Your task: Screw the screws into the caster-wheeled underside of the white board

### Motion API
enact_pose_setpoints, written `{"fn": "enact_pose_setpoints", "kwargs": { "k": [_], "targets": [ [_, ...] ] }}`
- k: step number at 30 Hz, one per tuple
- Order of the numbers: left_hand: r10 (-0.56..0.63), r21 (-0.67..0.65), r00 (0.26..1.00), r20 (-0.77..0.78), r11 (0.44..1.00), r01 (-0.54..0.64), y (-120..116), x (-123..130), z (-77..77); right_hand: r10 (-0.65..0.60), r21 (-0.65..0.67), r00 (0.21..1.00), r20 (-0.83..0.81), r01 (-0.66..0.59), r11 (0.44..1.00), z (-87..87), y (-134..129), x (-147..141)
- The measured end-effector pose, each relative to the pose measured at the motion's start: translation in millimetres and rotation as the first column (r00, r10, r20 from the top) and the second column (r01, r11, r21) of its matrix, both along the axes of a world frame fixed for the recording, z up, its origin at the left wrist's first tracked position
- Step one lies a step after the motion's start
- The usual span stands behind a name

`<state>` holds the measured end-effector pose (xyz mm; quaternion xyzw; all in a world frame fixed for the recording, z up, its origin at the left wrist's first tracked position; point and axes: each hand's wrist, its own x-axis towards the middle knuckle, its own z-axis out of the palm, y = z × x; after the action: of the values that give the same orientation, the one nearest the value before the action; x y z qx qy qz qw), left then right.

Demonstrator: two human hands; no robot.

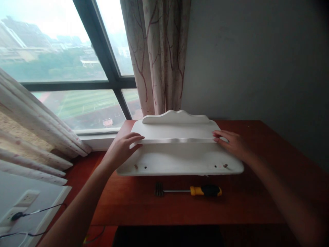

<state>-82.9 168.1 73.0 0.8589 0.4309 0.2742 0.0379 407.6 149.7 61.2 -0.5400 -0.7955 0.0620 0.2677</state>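
A white board [177, 159] with rounded corners lies on the reddish-brown table [246, 202]. At its far edge stands a white piece with a wavy top [176, 117]. Across its middle runs a narrow white strip [177, 141]. My left hand [125, 145] grips the strip's left end between thumb and fingers; my right hand [231, 142] pinches the right end. Near the board's front edge are two dark holes, a wooden dowel [225, 166] at the right and another [136, 167] at the left.
In front of the board lies a yellow and black screwdriver [205, 190], with several dark screws [159, 189] by its tip. Behind are a patterned curtain [164, 55], a window and a grey wall. A socket with a plugged cable [17, 216] is at the lower left.
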Motion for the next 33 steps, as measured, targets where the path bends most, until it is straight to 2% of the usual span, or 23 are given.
{"fn": "enact_pose_setpoints", "kwargs": {
  "k": [3,10,13,16,22,33],
  "targets": [
    [0.003,-0.012,0.998,0.056,1.0,-0.002,3.4,0.0,-1.6,0.059,0.009,0.998,-0.021,-0.059,0.998,-2.9,-0.3,-3.0],
    [0.049,-0.123,0.987,0.15,0.992,-0.031,8.6,-2.3,-5.4,-0.002,0.003,0.994,-0.107,0.002,1.0,-9.0,0.6,-6.0],
    [0.121,-0.26,0.964,0.238,0.964,-0.057,4.0,-3.1,-3.8,-0.057,-0.078,0.976,-0.208,0.041,0.996,-7.8,-0.3,-4.3],
    [0.187,-0.35,0.93,0.316,0.934,-0.069,-5.2,-2.9,1.8,-0.114,-0.212,0.952,-0.284,0.054,0.976,-4.4,-6.9,-2.5],
    [0.22,-0.469,0.92,0.326,0.882,-0.044,-20.8,-3.8,13.9,-0.161,-0.364,0.939,-0.304,0.042,0.931,3.7,-28.6,0.1],
    [0.209,-0.529,0.928,0.309,0.849,-0.015,-41.5,1.8,29.4,-0.134,-0.398,0.96,-0.247,0.026,0.917,9.1,-52.1,0.2]
  ]
}}
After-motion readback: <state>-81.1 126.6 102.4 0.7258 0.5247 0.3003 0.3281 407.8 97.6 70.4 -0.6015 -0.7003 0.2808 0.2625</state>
